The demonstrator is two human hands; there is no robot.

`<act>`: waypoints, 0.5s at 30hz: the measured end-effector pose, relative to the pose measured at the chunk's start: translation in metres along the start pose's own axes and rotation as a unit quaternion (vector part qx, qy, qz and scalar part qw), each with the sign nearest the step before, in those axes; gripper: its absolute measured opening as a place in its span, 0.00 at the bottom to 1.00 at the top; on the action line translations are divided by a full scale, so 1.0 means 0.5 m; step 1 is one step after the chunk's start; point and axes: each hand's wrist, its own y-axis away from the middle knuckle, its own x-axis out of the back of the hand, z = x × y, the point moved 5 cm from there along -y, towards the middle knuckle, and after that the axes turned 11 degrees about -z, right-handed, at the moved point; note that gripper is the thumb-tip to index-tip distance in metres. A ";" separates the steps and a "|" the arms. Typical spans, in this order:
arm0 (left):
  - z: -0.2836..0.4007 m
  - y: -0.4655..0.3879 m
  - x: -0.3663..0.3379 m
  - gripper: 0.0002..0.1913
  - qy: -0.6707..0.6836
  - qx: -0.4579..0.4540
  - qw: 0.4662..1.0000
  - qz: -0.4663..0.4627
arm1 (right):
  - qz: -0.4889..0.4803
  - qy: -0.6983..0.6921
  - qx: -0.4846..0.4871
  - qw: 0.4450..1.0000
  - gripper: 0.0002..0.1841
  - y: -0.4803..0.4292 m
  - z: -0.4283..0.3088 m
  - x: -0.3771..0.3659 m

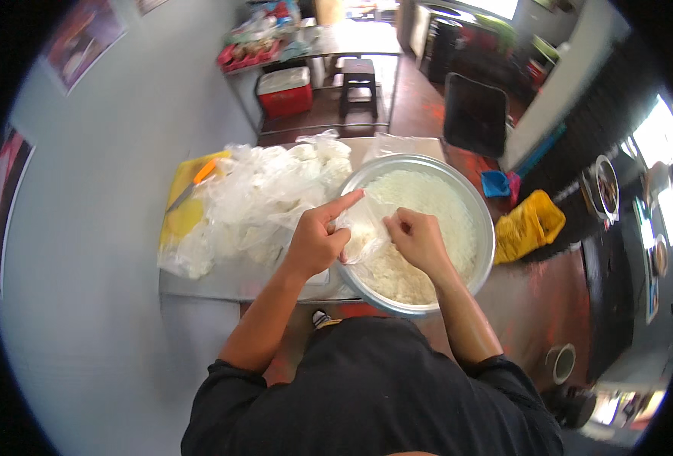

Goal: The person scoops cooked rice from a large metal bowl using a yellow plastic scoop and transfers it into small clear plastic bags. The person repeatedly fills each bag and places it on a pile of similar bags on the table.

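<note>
A clear plastic bag [363, 235] with some white rice in it is held between my hands. My left hand [315, 236] grips the bag's left side, its index finger stretched out along the top. At the bag's right edge, my right hand [419, 236] pinches the plastic with curled fingers. Both hands are over a wide round metal basin [487, 239] of what looks like cooked rice [430, 199]. To the left lies a heap of filled clear plastic bags [279, 176], apparently holding rice too. Part of a white flat object [319, 277] shows under my left wrist.
An orange-handled knife [191, 185] lies on a yellow board [183, 219] at the table's left end. The basin reaches the metal table's [228, 285] front edge. A yellow crate or bag [530, 228] is to the right. Beyond stand a stool [359, 80] and a red cooler [285, 94].
</note>
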 end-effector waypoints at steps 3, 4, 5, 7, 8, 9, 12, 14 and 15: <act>0.002 0.085 0.079 0.31 -0.054 0.096 0.988 0.106 | -0.029 0.014 0.061 0.998 0.15 -0.038 -0.087 0.001; 0.000 0.120 0.104 0.27 -0.028 0.103 0.978 0.182 | -0.064 0.012 0.064 0.996 0.15 -0.036 -0.110 -0.006; 0.000 0.153 0.121 0.26 -0.010 0.100 0.973 0.206 | -0.097 0.023 0.030 0.995 0.15 -0.040 -0.127 -0.018; 0.002 0.210 0.162 0.26 0.018 0.109 0.962 0.251 | -0.162 0.033 0.112 0.980 0.15 -0.048 -0.193 -0.066; 0.006 0.235 0.186 0.22 0.011 0.119 0.955 0.270 | -0.192 0.044 0.147 0.969 0.15 -0.056 -0.225 -0.099; 0.017 0.256 0.216 0.21 0.002 0.106 0.950 0.293 | -0.220 0.036 0.141 0.965 0.15 -0.074 -0.251 -0.135; 0.057 0.307 0.344 0.16 -0.049 0.106 0.935 0.335 | -0.304 -0.022 0.104 0.947 0.16 -0.139 -0.327 -0.256; 0.088 0.334 0.448 0.14 -0.059 0.096 0.930 0.351 | -0.318 -0.064 0.082 0.942 0.17 -0.171 -0.373 -0.345; 0.100 0.343 0.502 0.13 -0.065 0.101 0.926 0.358 | -0.324 -0.091 0.065 0.939 0.18 -0.187 -0.391 -0.389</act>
